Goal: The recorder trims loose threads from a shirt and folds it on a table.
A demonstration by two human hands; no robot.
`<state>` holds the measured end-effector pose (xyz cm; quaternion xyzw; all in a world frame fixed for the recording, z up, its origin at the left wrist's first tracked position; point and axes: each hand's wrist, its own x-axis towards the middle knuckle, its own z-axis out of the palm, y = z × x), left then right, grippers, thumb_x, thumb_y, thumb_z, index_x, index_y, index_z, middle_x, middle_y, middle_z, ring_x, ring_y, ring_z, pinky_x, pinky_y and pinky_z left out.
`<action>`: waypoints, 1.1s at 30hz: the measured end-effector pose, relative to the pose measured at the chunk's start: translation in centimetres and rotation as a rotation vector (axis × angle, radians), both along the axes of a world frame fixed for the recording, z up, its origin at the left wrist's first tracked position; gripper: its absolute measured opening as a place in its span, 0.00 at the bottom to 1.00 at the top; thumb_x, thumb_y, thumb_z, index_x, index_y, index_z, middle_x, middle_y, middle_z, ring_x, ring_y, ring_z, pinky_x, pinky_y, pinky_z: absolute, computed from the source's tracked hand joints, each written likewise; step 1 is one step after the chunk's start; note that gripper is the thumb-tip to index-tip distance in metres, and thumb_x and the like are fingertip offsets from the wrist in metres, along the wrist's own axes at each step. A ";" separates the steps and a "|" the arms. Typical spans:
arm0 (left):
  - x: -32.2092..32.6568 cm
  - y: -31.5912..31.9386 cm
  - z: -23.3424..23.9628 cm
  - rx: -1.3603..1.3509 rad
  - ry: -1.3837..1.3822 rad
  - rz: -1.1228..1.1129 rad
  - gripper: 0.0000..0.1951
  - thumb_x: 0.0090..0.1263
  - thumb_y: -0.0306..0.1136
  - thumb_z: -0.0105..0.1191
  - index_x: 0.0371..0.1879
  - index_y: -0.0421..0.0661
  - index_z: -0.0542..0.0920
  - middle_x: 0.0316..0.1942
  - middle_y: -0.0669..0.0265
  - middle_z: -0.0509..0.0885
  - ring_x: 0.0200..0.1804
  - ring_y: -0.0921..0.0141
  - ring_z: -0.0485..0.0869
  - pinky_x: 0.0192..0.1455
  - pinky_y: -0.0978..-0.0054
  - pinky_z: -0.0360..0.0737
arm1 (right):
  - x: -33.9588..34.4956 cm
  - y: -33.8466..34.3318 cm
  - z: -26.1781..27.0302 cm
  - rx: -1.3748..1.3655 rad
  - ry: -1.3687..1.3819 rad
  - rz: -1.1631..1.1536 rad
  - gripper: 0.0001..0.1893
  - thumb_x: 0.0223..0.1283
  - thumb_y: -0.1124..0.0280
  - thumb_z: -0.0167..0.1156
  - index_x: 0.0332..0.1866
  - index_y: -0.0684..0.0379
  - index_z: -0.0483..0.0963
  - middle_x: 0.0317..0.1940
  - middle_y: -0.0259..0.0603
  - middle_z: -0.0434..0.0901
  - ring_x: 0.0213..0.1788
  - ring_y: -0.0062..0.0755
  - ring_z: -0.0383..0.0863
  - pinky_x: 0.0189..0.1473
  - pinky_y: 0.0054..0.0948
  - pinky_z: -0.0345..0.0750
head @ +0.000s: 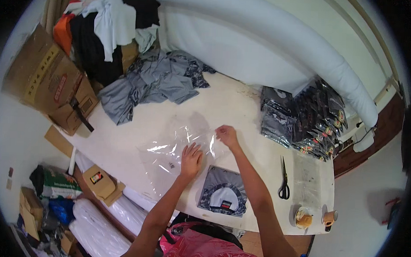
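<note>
A transparent plastic bag lies spread on the white tabletop, wrinkled and shiny with reflections. My left hand is over its near right part, fingers apart and holding nothing. At the bag's right edge, my right hand has its fingers bent together, pinching the film. A folded grey T-shirt with a camouflage-pattern collar and a dark neck label lies just in front of me, between my forearms.
Loose grey shirts are heaped at the back left beside an open cardboard box. Bagged dark garments stand stacked at right. Nearer are black-handled scissors, flat plastic bags, a bread bun and a mug.
</note>
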<state>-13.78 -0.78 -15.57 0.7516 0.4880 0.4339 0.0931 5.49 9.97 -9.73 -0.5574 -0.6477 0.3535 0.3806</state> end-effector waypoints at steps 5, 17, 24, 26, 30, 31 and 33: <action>4.0 4.5 10.9 0.313 -0.292 0.072 0.04 0.64 0.22 0.54 0.36 0.43 0.77 0.52 0.61 0.80 0.60 0.58 0.75 0.68 0.51 0.60 | 3.7 2.0 11.6 0.317 -0.200 -0.297 0.06 0.54 0.72 0.62 0.30 0.65 0.79 0.24 0.47 0.82 0.26 0.36 0.83 0.31 0.32 0.78; 5.0 2.9 12.3 0.013 -0.863 -0.134 0.13 0.71 0.30 0.51 0.50 0.39 0.69 0.58 0.53 0.74 0.64 0.56 0.70 0.65 0.61 0.66 | 0.6 -8.5 26.2 1.233 -0.609 -0.245 0.09 0.54 0.77 0.59 0.41 0.58 0.78 0.33 0.42 0.78 0.25 0.37 0.80 0.28 0.28 0.77; 2.9 0.4 9.4 -1.120 -1.617 -0.477 0.28 0.71 0.54 0.49 0.56 0.41 0.70 0.52 0.55 0.78 0.53 0.61 0.79 0.57 0.63 0.75 | 2.0 -11.4 10.0 1.036 -0.802 0.135 0.19 0.47 0.73 0.58 0.49 0.57 0.77 0.36 0.35 0.78 0.30 0.28 0.81 0.30 0.28 0.78; 2.9 2.1 7.1 -1.145 -1.465 -0.391 0.27 0.70 0.54 0.51 0.54 0.42 0.72 0.49 0.58 0.79 0.50 0.64 0.80 0.53 0.65 0.77 | 1.8 -11.6 6.2 0.959 -0.838 0.196 0.20 0.47 0.73 0.57 0.50 0.56 0.76 0.38 0.34 0.78 0.32 0.28 0.81 0.34 0.29 0.80; 1.6 5.0 2.2 -1.141 -1.198 -0.376 0.20 0.67 0.48 0.57 0.47 0.44 0.76 0.41 0.64 0.82 0.40 0.69 0.82 0.45 0.71 0.78 | 1.2 -12.3 1.7 0.801 -0.861 0.369 0.17 0.47 0.72 0.57 0.47 0.57 0.76 0.37 0.35 0.76 0.36 0.30 0.81 0.37 0.29 0.80; 1.3 5.6 1.7 -1.133 -1.185 -0.401 0.19 0.67 0.46 0.58 0.47 0.43 0.76 0.41 0.64 0.82 0.39 0.69 0.82 0.44 0.72 0.78 | 1.4 -12.5 1.3 0.786 -0.852 0.374 0.17 0.47 0.72 0.57 0.47 0.57 0.76 0.37 0.35 0.76 0.36 0.30 0.81 0.37 0.29 0.80; 1.2 6.7 1.3 -1.327 -1.235 -0.396 0.17 0.66 0.41 0.59 0.46 0.43 0.77 0.42 0.63 0.82 0.41 0.69 0.82 0.45 0.72 0.78 | 2.5 -12.6 0.7 0.781 -0.727 0.432 0.17 0.49 0.71 0.57 0.48 0.55 0.74 0.36 0.35 0.74 0.38 0.31 0.80 0.39 0.30 0.79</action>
